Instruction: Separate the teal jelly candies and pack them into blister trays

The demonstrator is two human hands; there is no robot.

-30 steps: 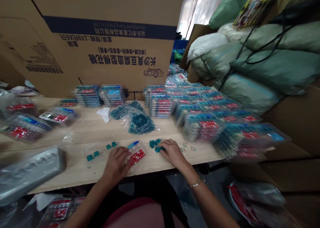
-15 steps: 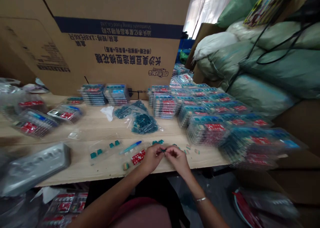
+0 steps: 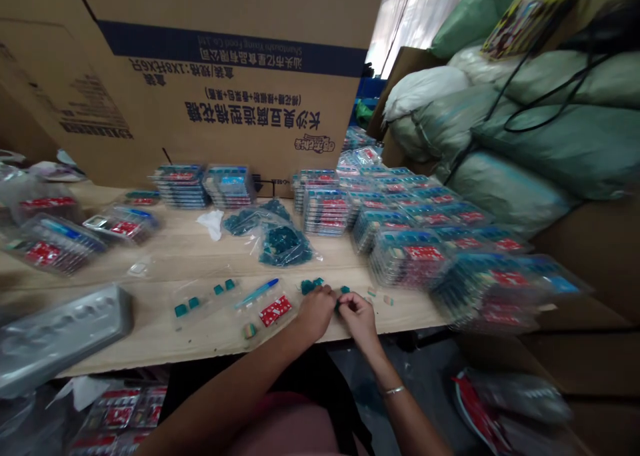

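My left hand (image 3: 319, 313) is over the near edge of the table with its fingers curled together; what they hold, if anything, is hidden. Close beside it, my right hand (image 3: 360, 316) pinches a small dark teal piece (image 3: 337, 307) between thumb and fingers. Loose teal pieces (image 3: 307, 286) lie just beyond the left hand, and one teal piece (image 3: 345, 289) lies behind the right. Left of the hands is a clear plastic tray (image 3: 263, 295) holding a blue pen (image 3: 257, 293), a red patterned packet (image 3: 275, 310) and a striped eraser-like block (image 3: 249, 330). Teal cubes (image 3: 194, 302) sit in clear plastic farther left.
Stacks of filled clear packs (image 3: 407, 256) crowd the right side. A bag of teal pieces (image 3: 284, 244) lies mid-table before a large cardboard box (image 3: 225, 109). At left are a grey moulded tray (image 3: 65, 336) and more packs (image 3: 60, 246). Small striped blocks (image 3: 389, 301) lie right.
My left hand moved right from the clear tray, uncovering the striped block, and met my right hand around a small teal piece. Now the hands have drawn slightly apart.
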